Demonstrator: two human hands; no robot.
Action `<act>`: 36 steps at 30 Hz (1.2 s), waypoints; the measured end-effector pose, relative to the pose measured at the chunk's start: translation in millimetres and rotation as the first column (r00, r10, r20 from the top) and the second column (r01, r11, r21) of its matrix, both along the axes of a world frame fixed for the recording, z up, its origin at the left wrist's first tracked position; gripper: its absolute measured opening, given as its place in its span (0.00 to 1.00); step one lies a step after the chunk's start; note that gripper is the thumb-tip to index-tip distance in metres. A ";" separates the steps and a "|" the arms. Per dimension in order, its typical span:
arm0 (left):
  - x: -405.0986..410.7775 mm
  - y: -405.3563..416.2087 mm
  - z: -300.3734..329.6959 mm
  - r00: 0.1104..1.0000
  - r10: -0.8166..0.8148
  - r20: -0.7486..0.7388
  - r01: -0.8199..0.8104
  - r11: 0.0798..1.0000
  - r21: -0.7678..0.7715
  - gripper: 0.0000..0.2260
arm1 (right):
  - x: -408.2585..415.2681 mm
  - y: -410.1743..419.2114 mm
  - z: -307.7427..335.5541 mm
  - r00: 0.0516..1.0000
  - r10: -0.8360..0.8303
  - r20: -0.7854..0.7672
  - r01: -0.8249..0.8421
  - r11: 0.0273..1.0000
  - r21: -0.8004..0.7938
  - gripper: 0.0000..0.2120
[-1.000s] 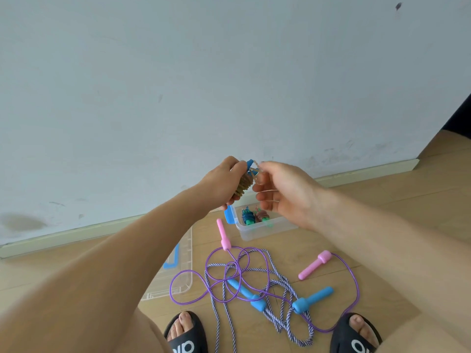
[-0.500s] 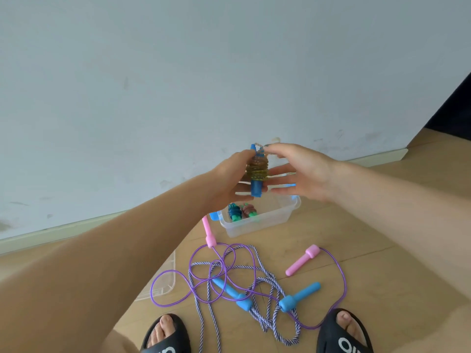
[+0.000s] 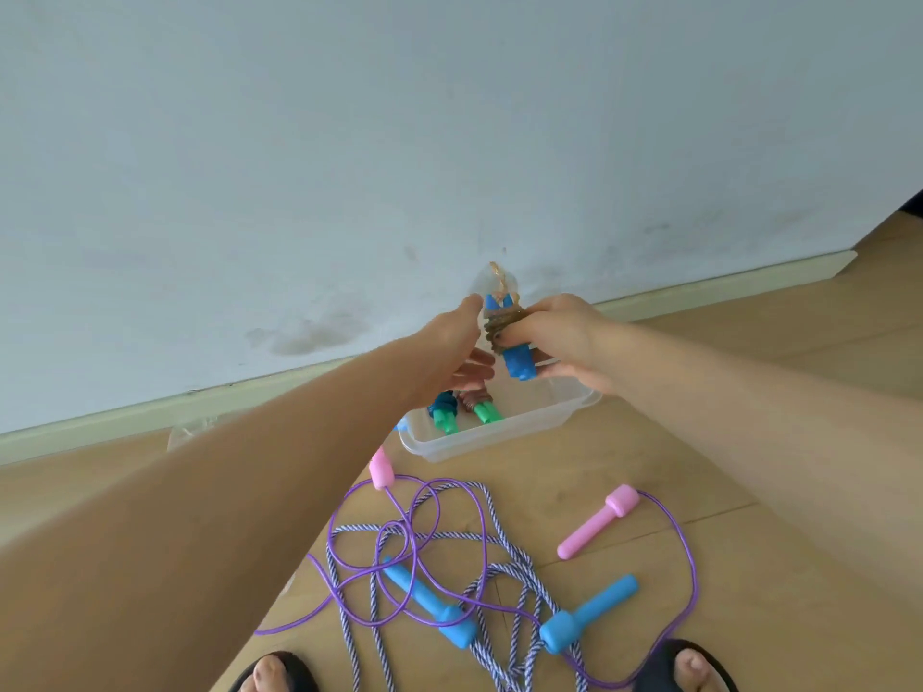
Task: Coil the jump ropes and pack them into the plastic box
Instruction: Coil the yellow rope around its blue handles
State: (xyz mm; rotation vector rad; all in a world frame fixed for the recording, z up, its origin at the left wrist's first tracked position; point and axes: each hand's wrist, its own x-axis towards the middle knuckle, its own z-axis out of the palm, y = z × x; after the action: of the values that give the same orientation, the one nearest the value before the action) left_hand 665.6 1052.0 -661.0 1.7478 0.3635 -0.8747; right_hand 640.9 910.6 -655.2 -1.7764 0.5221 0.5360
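Hovering above the plastic box (image 3: 504, 434), a coiled jump rope (image 3: 507, 337) with blue handles is gripped by the right hand (image 3: 559, 337); the left hand (image 3: 457, 342), fingers loosely extended, touches it.

right hand (image 3: 559, 337) grips coiled rope (image 3: 507, 337) | left hand (image 3: 457, 349) beside (fingers loose) | plastic box (image 3: 494, 434) below
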 end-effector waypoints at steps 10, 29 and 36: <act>17.3 -3.2 -126.4 0.947 -0.318 -0.039 0.315 0.902 0.294 0.10 | 50.7 -3.2 -127.8 0.939 0.191 -0.286 -0.297 0.869 -0.396 0.15; 7.0 17.2 -125.9 0.720 -0.670 0.180 0.427 0.633 0.646 0.11 | 50.6 -3.4 -132.8 0.904 0.405 -0.135 -0.369 0.584 -0.723 0.04; -37.2 42.9 -90.9 0.496 -0.822 0.280 0.411 0.506 0.758 0.04 | -22.0 -2.9 -101.4 0.838 0.529 0.135 -0.208 0.538 -0.817 0.03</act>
State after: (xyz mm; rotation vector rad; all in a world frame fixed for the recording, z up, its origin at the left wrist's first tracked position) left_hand 628.4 1094.8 -751.9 2.7677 -0.6428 -0.6395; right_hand 619.0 907.7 -756.6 -2.8188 0.0565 0.2333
